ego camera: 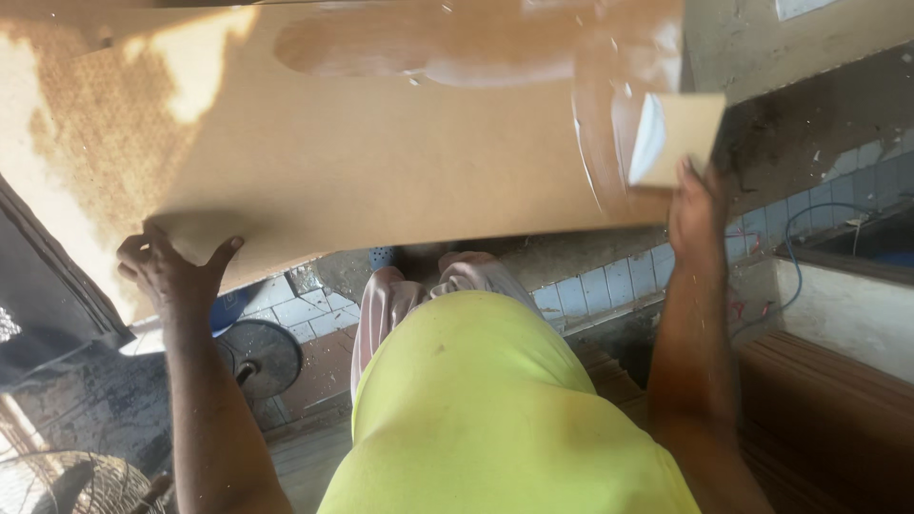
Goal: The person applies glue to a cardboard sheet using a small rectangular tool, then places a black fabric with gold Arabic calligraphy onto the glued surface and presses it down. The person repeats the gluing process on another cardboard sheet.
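Across the upper half of the head view a big brown fibreboard sheet (381, 143) fills the frame, long axis running left to right, held up in front of me at about chest height, tilted slightly so its near edge drops toward the right. Sunlight patches wash out its left part; a shiny wet-looking smear sits near the top right.

Below it, my yellow shirt (495, 419) takes the lower middle. Floor behind is pale tiled floor (590, 290), with a dark round fan base (259, 354) on the left and stacked brown boards (828, 419) at lower right.

Left hand (176, 271) is curled round the sheet's near edge toward its left end, thumb and fingers spread in a hook, edge resting in the gap. Right hand (698, 214) is raised at the sheet's right end, fingers pinching a small tan rectangular block (678, 138) with a white face, pressed flat against the sheet's surface near the smear.

Key relation: sheet lies above and ahead of both hands, spanning between them; left hand carries the edge, right hand works the surface at the far right end. Both are touching it.
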